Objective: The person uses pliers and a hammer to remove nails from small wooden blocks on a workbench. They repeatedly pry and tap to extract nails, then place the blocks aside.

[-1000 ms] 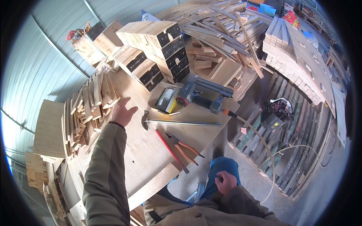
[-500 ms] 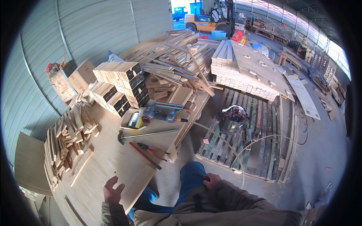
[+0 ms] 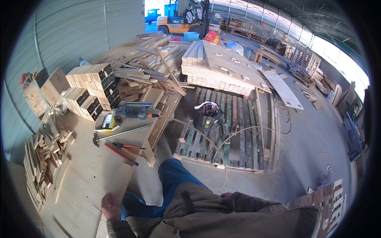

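Note:
My left hand (image 3: 110, 206) is at the near edge of the wooden worktable (image 3: 85, 164), its fingers curled in. Whether it grips anything there cannot be made out. My right hand (image 3: 226, 195) is by my lap, mostly hidden by the sleeve, its fingers out of sight. Ahead of the left hand on the tabletop lie a red bar-shaped tool (image 3: 119, 153), orange-handled pliers (image 3: 129, 147) and a claw hammer (image 3: 121, 133) with a metal shaft. Beyond them rests a grey nail gun (image 3: 134, 110) with an air hose (image 3: 190, 125), beside an open box (image 3: 107, 120).
Wood strips (image 3: 44, 152) are heaped at the table's left, with stacked wooden blocks (image 3: 89, 77) behind. To the right a slatted pallet (image 3: 238, 131) on the floor bears a dark bag (image 3: 208, 115); the hose loops over it. Stacked boards (image 3: 222, 79) and a forklift (image 3: 178, 25) stand farther off.
The view has swung right, so the table sits farther left. My left hand has come back to the table edge, its fingers now drawn in. My right hand is now more hidden by its sleeve.

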Available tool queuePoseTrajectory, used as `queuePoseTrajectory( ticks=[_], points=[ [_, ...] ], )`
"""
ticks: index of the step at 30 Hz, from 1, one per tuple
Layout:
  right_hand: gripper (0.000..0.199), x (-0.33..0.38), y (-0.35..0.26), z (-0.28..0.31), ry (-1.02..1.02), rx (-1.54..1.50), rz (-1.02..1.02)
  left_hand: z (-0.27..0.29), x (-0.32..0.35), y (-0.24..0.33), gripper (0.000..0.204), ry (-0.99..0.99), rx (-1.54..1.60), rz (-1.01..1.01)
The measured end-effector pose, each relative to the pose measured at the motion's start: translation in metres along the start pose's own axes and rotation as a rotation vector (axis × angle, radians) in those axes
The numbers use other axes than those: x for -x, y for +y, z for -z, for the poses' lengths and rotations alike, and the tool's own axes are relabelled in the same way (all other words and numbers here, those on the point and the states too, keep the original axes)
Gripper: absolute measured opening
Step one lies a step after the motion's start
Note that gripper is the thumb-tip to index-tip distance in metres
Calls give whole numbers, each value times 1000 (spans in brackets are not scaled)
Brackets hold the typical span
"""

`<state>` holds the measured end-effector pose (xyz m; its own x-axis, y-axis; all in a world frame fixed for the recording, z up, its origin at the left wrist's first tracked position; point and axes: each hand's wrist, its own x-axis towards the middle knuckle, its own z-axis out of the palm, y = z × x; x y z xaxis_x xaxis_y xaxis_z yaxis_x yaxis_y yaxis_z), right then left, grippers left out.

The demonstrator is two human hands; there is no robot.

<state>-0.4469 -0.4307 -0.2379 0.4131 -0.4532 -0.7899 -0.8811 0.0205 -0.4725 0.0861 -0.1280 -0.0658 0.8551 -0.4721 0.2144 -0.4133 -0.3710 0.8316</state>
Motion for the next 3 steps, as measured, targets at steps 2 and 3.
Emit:
queuePoseTrajectory(
  ticks=[2,3],
  points=[
    [62,5,16,-10,-123,48,-63,-2,1,-8,38,-3,-32,13],
    [62,12,27,-16,-118,34,-77,-3,2,-11,39,-13,80,36]
  ],
)
